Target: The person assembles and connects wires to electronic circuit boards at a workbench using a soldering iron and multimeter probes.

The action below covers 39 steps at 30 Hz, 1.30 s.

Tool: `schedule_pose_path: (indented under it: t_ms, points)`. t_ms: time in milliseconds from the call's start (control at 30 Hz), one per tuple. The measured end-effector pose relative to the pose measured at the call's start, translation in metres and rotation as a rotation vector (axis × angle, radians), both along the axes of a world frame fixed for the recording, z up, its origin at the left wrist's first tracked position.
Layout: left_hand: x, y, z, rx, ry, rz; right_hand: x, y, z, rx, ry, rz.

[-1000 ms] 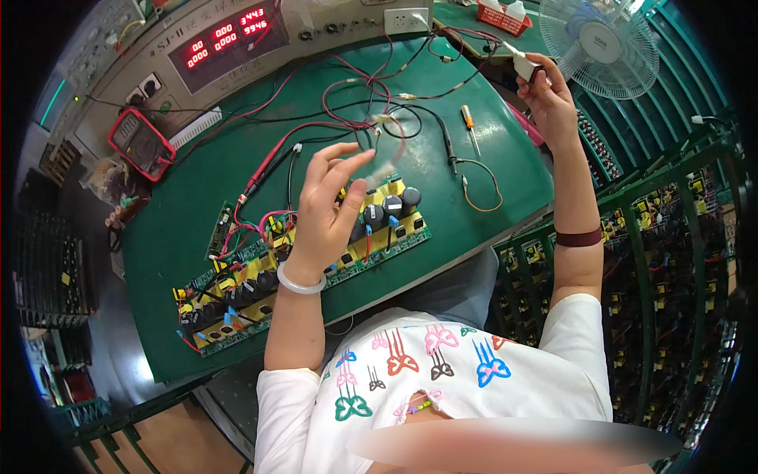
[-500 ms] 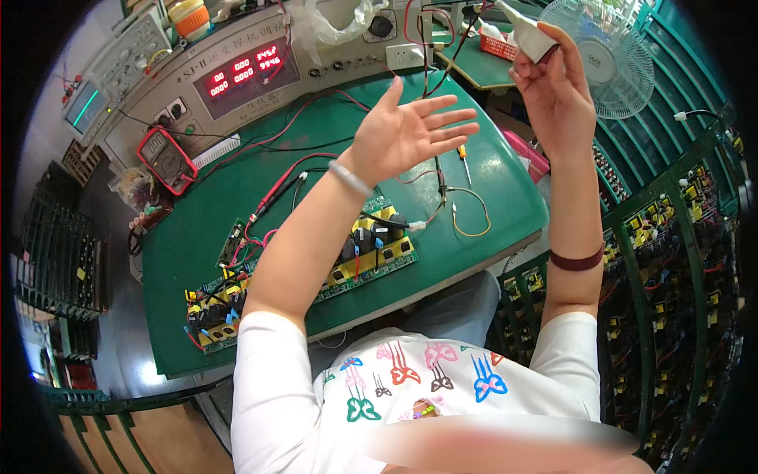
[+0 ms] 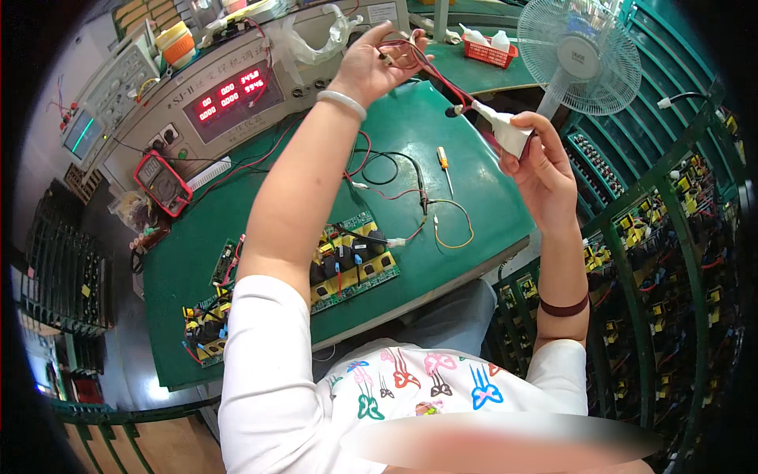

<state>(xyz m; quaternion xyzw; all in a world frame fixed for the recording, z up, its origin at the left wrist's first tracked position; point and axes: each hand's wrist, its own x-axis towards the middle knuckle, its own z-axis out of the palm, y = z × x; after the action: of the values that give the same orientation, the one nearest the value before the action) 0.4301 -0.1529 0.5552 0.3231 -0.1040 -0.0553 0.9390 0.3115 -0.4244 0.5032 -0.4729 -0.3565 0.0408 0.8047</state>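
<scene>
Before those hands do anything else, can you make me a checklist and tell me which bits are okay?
1. Right hand has hold of the white tapered piece: ok.
2. Left hand is up at the red wires: ok.
3. Left hand's grip is firm: cannot tell, its fingers partly hide the spot.
4. Circuit board lies on the green tabletop: ok.
5. Screwdriver lies apart from both hands: ok.
6. Display is dark: not ok, its red digits are lit.
</scene>
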Motion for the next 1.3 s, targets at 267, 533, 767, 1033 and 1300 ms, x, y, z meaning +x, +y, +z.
schedule_pose_path:
  t_ms: [267, 533, 767, 1033, 1300]
  points:
    - [0.020, 0.032, -0.019, 0.407, -0.001, -0.012, 0.010, -0.023, -0.028, -0.014, 0.028, -0.074]
    - [0.008, 0.034, -0.024, 0.652, 0.113, 0.232, 0.019, -0.036, -0.038, 0.171, 0.152, 0.035]
    - [0.001, 0.036, -0.032, 0.793, -0.026, 0.332, 0.025, -0.039, -0.041, 0.310, 0.282, 0.151]
    - [-0.010, 0.019, -0.069, 1.381, -0.556, 0.708, 0.029, -0.029, -0.038, 0.454, 0.488, 0.328]
    - [-0.030, -0.046, -0.066, 1.325, -1.227, 0.588, 0.012, -0.010, -0.033, 0.541, 0.538, 0.518]
